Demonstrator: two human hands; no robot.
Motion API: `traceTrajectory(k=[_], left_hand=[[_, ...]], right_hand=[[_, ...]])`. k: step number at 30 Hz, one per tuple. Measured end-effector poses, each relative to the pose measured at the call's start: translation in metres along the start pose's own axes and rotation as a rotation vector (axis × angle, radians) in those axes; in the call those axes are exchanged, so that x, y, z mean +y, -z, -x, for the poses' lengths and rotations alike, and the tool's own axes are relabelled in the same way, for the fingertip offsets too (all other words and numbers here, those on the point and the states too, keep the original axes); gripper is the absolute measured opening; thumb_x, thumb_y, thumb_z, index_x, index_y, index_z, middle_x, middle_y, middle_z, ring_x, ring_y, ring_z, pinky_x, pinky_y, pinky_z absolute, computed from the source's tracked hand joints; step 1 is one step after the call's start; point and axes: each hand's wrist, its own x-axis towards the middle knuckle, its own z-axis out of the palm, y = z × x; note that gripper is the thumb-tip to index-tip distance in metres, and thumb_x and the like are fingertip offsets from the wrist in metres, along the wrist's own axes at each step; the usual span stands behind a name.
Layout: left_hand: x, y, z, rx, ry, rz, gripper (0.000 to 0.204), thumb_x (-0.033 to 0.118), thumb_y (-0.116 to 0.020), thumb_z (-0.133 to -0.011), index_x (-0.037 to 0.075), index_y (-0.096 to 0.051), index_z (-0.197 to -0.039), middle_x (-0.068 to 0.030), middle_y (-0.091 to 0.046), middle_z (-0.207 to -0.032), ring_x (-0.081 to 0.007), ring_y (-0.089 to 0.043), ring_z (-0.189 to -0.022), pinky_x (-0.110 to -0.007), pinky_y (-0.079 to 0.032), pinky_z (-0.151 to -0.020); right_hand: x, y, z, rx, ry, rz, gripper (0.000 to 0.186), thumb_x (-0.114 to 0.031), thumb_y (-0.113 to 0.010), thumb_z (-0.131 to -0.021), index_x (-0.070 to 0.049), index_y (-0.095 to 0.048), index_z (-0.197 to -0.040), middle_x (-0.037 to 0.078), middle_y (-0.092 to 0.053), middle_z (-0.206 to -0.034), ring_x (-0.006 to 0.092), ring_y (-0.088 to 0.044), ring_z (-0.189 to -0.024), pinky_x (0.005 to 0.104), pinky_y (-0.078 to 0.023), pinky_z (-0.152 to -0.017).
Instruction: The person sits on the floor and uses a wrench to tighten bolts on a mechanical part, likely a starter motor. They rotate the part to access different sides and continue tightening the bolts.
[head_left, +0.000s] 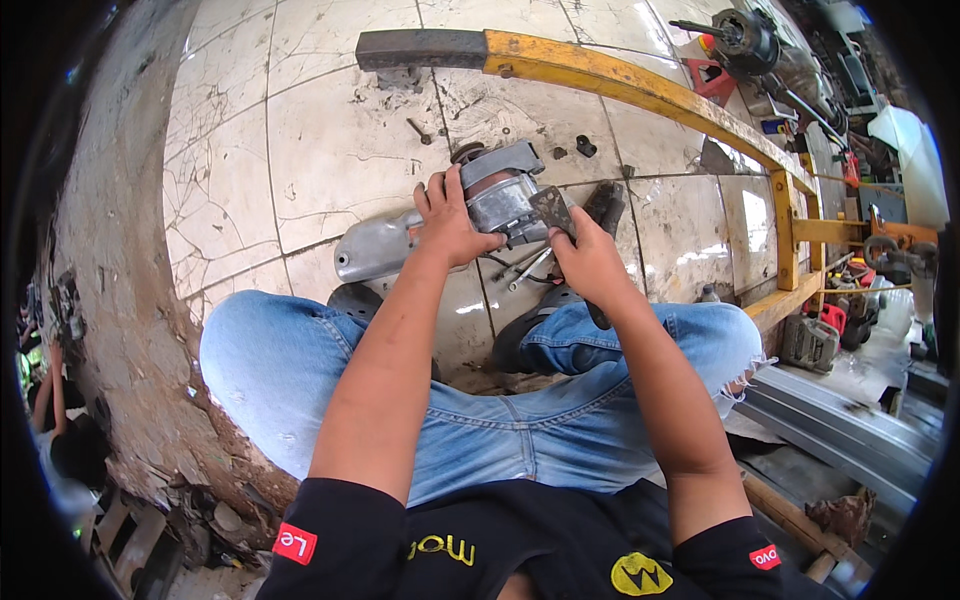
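On the tiled floor between my feet sits a grey metal motor-like part (503,205) with ribbed casing and a dark round disc at its far left. My left hand (447,222) grips its left side, fingers over the top and thumb along the near edge. In my right hand (590,255) is a hammer (552,211), its dark blocky head against or just above the part's right side; I cannot tell which. The handle's end shows below my fist. A smooth grey metal cover (372,250) lies beside my left wrist. Wrenches (535,268) lie near my right hand.
A yellow steel hoist frame (620,80) with a dark end arches across the far side and down the right. A bolt (419,131) and small dark pieces (585,146) lie beyond the part. Grey metal channels (830,420) and a red jack stand (710,82) are at right.
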Motion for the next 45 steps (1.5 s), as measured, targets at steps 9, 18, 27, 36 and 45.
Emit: traceTrajectory(k=[9, 18, 27, 36, 45], left_hand=[[-0.009, 0.004, -0.006, 0.038, -0.152, -0.078, 0.128, 0.033, -0.092, -0.053, 0.008, -0.015, -0.152, -0.021, -0.026, -0.152, -0.0465, -0.027, -0.135, -0.054, -0.032, -0.111], [-0.018, 0.007, 0.006, 0.128, -0.244, -0.147, 0.122, 0.035, -0.091, -0.052, 0.002, -0.024, -0.148, -0.0213, -0.038, -0.143, -0.0421, -0.04, -0.127, -0.047, -0.035, -0.112], [-0.021, -0.008, 0.026, 0.158, -0.203, -0.098, 0.123, 0.033, -0.091, -0.053, 0.004, -0.021, -0.15, -0.0208, -0.031, -0.149, -0.0434, -0.032, -0.134, -0.051, -0.034, -0.112], [-0.024, -0.007, 0.021, 0.005, -0.02, 0.018, 0.131, 0.029, -0.092, -0.055, 0.021, -0.009, -0.155, -0.0172, -0.015, -0.157, -0.049, -0.029, -0.137, -0.063, -0.033, -0.109], [-0.01, 0.007, 0.025, -0.084, 0.043, 0.027, 0.134, 0.024, -0.091, -0.056, 0.021, -0.003, -0.156, -0.0207, -0.009, -0.158, -0.0539, -0.032, -0.134, -0.055, -0.034, -0.112]], right_hand=[[0.007, 0.005, 0.012, 0.155, -0.096, -0.131, 0.071, -0.021, -0.071, -0.084, -0.002, -0.038, -0.143, 0.027, -0.067, -0.099, 0.0381, -0.066, -0.09, 0.0414, -0.052, -0.08], [0.014, -0.005, 0.017, 0.036, 0.207, 0.104, 0.07, -0.03, -0.074, -0.079, 0.001, -0.046, -0.136, 0.03, -0.067, -0.103, 0.0413, -0.066, -0.103, 0.0445, -0.051, -0.089], [-0.014, -0.011, 0.03, -0.055, 0.28, 0.387, 0.036, -0.035, -0.061, -0.092, -0.005, -0.063, -0.113, 0.023, -0.069, -0.091, 0.0414, -0.067, -0.091, 0.0519, -0.053, -0.077], [-0.046, -0.003, 0.022, -0.159, 0.255, 0.672, 0.033, -0.036, -0.055, -0.097, -0.009, -0.066, -0.112, 0.022, -0.068, -0.097, 0.0408, -0.068, -0.087, 0.0507, -0.055, -0.075], [-0.059, 0.001, 0.018, -0.239, 0.27, 0.743, 0.031, -0.033, -0.054, -0.098, -0.006, -0.065, -0.107, 0.023, -0.067, -0.09, 0.0417, -0.068, -0.084, 0.0513, -0.055, -0.071]])
